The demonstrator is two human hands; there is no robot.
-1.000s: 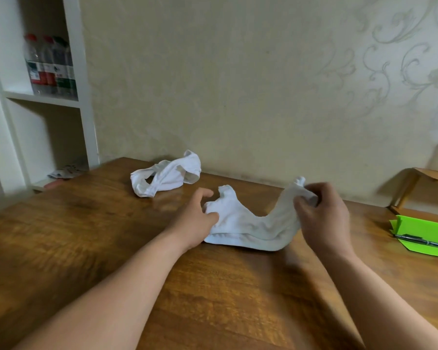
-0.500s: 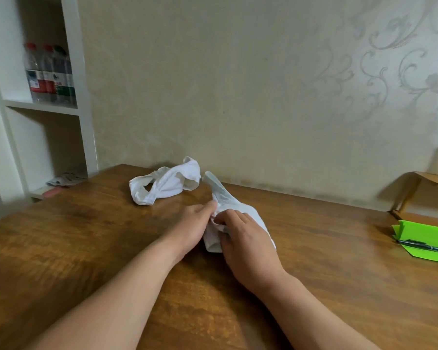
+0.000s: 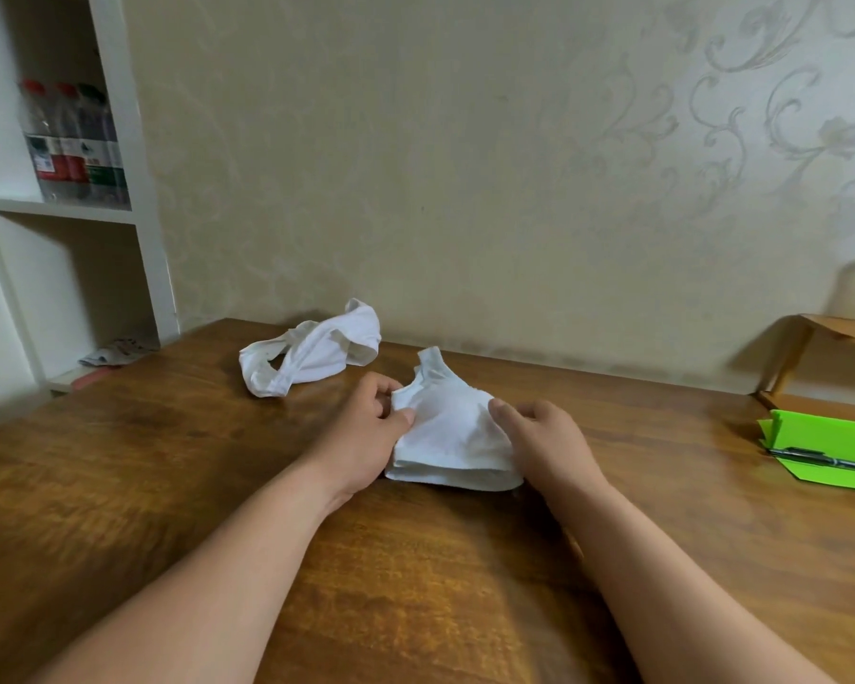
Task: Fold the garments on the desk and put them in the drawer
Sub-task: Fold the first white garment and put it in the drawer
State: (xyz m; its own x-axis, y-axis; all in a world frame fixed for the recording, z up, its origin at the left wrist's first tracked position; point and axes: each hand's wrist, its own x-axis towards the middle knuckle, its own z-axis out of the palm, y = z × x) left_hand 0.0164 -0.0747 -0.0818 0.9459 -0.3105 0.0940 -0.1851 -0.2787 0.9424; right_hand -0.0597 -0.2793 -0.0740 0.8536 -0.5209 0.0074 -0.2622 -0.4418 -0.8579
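A small white garment [image 3: 447, 431] lies folded in half on the wooden desk [image 3: 169, 461], its layered edge toward me. My left hand [image 3: 366, 431] pinches its upper left corner between thumb and fingers. My right hand [image 3: 544, 441] rests on its right side, thumb on the cloth, fingers curled over the edge. A second white garment [image 3: 312, 355] lies crumpled and unfolded farther back and to the left, near the wall. No drawer shows in this view.
A white shelf unit [image 3: 134, 190] with several bottles [image 3: 72, 145] stands at the left. At the right edge lie a green folded card with a pen [image 3: 820, 459] and a wooden stand [image 3: 830, 367]. The wall runs along the desk's back edge.
The stretched-out garment was folded over onto itself by my right hand, which crossed left and then moved back to the right. The garment now lies flat and folded between both hands.
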